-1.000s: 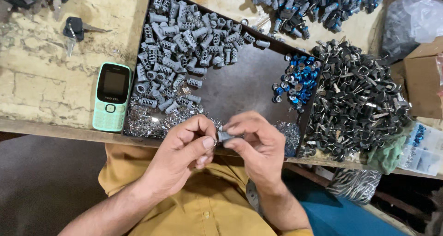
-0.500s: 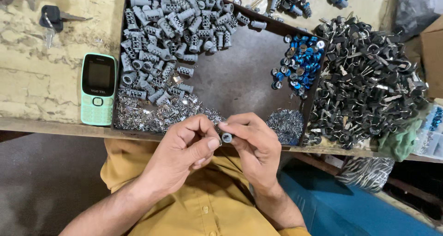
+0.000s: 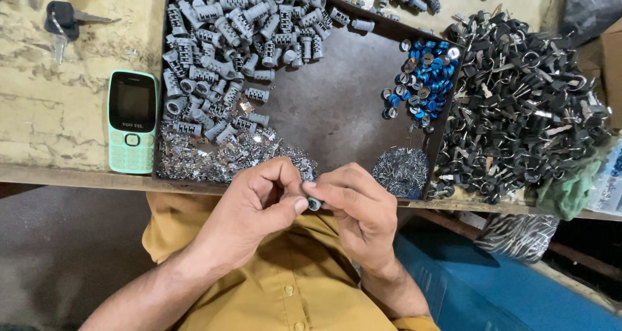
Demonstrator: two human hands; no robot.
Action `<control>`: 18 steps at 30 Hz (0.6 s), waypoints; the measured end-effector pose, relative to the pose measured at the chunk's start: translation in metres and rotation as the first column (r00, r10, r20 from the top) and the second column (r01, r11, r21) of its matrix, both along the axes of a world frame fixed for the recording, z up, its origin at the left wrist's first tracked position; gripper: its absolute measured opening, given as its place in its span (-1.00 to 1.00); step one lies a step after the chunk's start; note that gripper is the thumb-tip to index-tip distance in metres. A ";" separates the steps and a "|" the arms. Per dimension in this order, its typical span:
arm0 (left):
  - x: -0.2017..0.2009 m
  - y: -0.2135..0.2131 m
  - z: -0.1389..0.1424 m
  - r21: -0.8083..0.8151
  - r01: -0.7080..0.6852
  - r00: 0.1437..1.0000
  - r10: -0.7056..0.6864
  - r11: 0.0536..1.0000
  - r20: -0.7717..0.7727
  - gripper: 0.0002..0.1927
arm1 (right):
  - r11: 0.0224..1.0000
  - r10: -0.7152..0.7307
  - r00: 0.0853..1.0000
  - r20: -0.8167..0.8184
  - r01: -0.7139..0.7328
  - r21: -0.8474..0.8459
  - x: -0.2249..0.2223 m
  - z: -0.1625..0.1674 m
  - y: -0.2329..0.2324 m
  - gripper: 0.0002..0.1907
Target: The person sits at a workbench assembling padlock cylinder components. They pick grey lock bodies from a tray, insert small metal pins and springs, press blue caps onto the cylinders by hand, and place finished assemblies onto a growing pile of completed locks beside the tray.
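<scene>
Hands meet just in front of the table edge, above a mustard-yellow shirt [image 3: 285, 292]. The left hand [image 3: 259, 205] and the right hand [image 3: 356, 208] both pinch one small grey metal cylinder with a dark round end [image 3: 314, 204]. It sits between the thumb and fingertips of both hands, held tight from two sides. The little part is near the front rim of a dark flat metal tray [image 3: 337, 104] on the worn wooden table [image 3: 58, 130].

In the tray, a big heap of grey ribbed metal cylinders [image 3: 227, 52] fills the far left corner. A pile of tiny shiny metal bits [image 3: 220, 156] lies at the front left. A bunch of small blue and silver round caps [image 3: 424, 78] sits by the right wall, and a small bundle of thin silver pins [image 3: 402, 170] lies at the front right. Right of the tray is a big heap of black-headed keys [image 3: 525, 111]. Left of the tray lies a mint-green push-button phone [image 3: 132, 120], and a black-headed key on a ring [image 3: 65, 20] is further back.
</scene>
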State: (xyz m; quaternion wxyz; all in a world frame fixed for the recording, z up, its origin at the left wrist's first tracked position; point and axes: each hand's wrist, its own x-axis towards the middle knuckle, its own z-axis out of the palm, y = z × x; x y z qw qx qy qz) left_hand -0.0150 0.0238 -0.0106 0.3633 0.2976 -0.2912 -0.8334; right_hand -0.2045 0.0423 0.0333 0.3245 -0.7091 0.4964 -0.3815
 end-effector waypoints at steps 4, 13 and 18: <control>-0.005 0.007 0.002 -0.198 -0.068 0.955 0.121 0.978 0.271 -0.78 | 0.997 0.003 0.995 -0.100 -0.010 -0.073 0.001 0.005 -0.002 -0.68; -0.003 -0.012 0.006 0.206 0.014 0.996 -0.032 0.978 0.082 -0.95 | 0.993 -0.108 0.981 -0.164 0.098 -0.071 -0.002 0.004 -0.003 -0.71; -0.011 -0.003 0.025 -0.862 0.128 0.714 0.557 0.491 0.424 -0.82 | 0.993 -0.106 0.994 0.000 0.106 0.057 -0.011 -0.007 0.004 -0.65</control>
